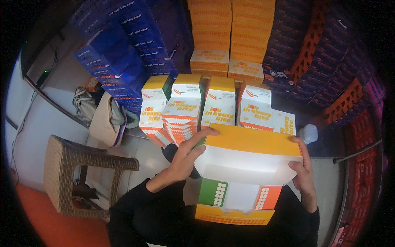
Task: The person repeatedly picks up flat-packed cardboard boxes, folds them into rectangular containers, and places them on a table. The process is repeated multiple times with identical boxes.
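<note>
Between my two hands is a partly folded cardboard food box [251,164], its white inside facing up. A yellow panel runs along its far edge, with green and orange patches and a yellow flap on the near side. My left hand [185,158] grips the far left corner, thumb inside and fingers against the outer side. At the opposite corner my right hand [303,168] pinches the side wall in the same way. Just beyond the held box stand rows of flattened or nested white and yellow cartons [181,105], some with orange scalloped edges.
Tall stacks of blue boxes [144,37] rise at the far left, with yellow boxes [210,31] in the middle and dark purple ones [329,53] to the right. A brown woven-pattern plastic stool [61,177] stands left. A beige bag [105,119] and a metal rail [358,151] flank the floor.
</note>
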The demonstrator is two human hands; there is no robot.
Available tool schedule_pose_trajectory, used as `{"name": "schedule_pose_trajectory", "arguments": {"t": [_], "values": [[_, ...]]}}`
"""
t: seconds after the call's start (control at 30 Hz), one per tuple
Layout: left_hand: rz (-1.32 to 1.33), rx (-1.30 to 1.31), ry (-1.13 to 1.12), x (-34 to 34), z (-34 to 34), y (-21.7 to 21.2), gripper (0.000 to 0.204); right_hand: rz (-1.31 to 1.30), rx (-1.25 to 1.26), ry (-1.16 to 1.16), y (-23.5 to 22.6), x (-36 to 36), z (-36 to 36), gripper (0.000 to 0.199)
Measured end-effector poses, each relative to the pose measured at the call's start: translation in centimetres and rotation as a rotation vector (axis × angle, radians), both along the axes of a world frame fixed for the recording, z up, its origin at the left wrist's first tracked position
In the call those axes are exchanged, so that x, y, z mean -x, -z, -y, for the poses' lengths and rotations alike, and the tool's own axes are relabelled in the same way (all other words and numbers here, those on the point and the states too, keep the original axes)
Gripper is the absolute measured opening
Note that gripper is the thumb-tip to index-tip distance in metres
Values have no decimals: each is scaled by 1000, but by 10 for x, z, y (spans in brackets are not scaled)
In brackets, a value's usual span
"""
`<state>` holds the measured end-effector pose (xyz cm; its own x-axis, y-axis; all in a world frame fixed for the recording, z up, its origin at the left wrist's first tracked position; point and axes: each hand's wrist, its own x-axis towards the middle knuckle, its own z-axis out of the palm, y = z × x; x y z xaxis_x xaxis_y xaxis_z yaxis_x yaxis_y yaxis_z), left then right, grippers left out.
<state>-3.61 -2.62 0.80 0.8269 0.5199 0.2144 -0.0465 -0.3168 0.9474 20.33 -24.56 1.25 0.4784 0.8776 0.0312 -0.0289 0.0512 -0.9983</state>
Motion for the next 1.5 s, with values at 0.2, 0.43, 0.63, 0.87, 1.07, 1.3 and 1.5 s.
{"name": "schedule_pose_trajectory", "arguments": {"t": [0.2,0.43,0.63,0.87,1.07,1.3,1.5], "values": [[83,60,3,-1,-6,5,39,-60,-23,9,8,-1,-3,53],[49,58,-19,-10,-6,8,41,84,9,55,6,6,-15,55],[11,-46,-149,-28,4,20,89,272,1,156,3,11,-26,60],[-302,-16,-25,-30,-1,27,92,410,-118,291,-15,19,-30,79],[-127,-83,-217,-48,12,26,82,511,-78,368,-10,30,-49,127],[-7,-113,-207,-60,19,26,94,500,37,491,5,13,-51,95],[-214,-245,-278,-52,2,46,64,598,-193,382,22,-4,-25,56]]}}
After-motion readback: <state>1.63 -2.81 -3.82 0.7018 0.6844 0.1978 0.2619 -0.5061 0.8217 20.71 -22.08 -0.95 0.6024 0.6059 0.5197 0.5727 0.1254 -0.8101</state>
